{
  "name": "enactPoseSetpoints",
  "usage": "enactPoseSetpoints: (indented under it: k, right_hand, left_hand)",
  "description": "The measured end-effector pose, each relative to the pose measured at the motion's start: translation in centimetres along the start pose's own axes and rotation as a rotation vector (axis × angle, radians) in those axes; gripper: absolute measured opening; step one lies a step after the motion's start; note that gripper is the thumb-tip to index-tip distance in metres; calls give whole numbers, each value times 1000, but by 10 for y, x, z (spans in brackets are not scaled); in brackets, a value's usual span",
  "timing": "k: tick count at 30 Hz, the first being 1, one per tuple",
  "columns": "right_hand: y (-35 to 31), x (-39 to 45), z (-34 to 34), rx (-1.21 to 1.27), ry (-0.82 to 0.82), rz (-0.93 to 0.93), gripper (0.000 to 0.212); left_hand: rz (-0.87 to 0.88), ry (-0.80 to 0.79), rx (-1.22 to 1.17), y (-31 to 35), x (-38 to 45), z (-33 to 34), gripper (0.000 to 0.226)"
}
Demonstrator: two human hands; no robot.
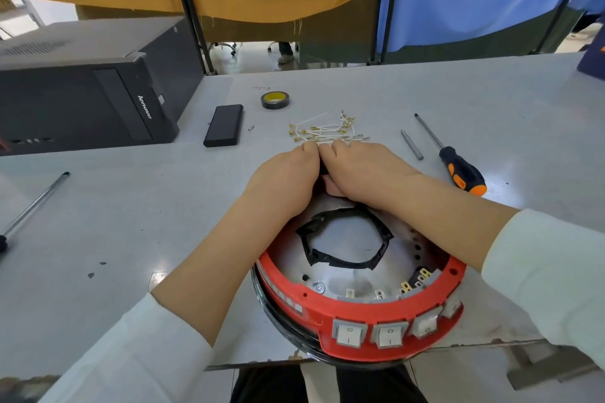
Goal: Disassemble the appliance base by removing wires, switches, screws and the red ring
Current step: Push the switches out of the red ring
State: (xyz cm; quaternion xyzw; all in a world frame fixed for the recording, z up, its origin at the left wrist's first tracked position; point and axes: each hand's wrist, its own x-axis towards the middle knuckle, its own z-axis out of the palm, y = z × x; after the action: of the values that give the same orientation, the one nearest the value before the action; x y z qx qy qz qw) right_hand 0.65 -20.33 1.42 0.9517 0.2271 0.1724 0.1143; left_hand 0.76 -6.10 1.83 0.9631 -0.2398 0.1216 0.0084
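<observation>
The round appliance base stands tilted at the table's near edge. Its red ring [360, 306] carries several grey rocker switches [389, 334] on the side facing me. Inside is a metal plate [347, 278] with a black taped opening [343, 232] and brass terminals [406, 286]. My left hand [284, 177] and my right hand [363, 170] meet at the far rim of the base, fingers curled over it, knuckles touching. What the fingertips hold is hidden. A pile of white wires [327, 131] with brass ends lies just beyond my hands.
An orange-and-black screwdriver [458, 167] and a metal bit [412, 144] lie to the right. A tape roll [275, 99], a black power bank [224, 129] and a computer case [82, 91] sit at the back left. A metal rod [36, 203] lies far left.
</observation>
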Motion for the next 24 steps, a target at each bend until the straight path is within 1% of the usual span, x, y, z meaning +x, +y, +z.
enactPoseSetpoints:
  k: [7,10,12,13,15,16,18,19,22,24]
  right_hand:
    - [-1,2,3,-33,16,16,36]
    - [0,2,3,-26,14,22,37]
    - [2,1,0,54,22,24,37]
    - [4,-1,-2,135,24,28,35]
    - [7,-4,-7,295,20,35,33]
    - [7,-5,-9,311,13,37,32]
    - [5,-6,-10,239,-8,63,30]
    - [3,-5,-10,192,-17,87,30]
    - [0,-4,-8,114,-58,151,32]
    - [0,-4,-7,73,-65,190,32]
  left_hand:
    - [-34,7,-77,-2,1,2,16]
    - [-36,3,-79,-3,1,1,19]
    - [-35,-7,-73,-3,1,0,18]
    - [-33,-5,-72,-3,0,0,19]
    - [-22,3,-78,-3,0,1,27]
    - [-15,5,-88,-2,1,1,29]
    - [4,17,-93,-1,1,2,27]
    - [26,29,-59,0,1,2,27]
    - [110,89,112,3,1,7,24]
    - [144,101,205,6,5,8,22]
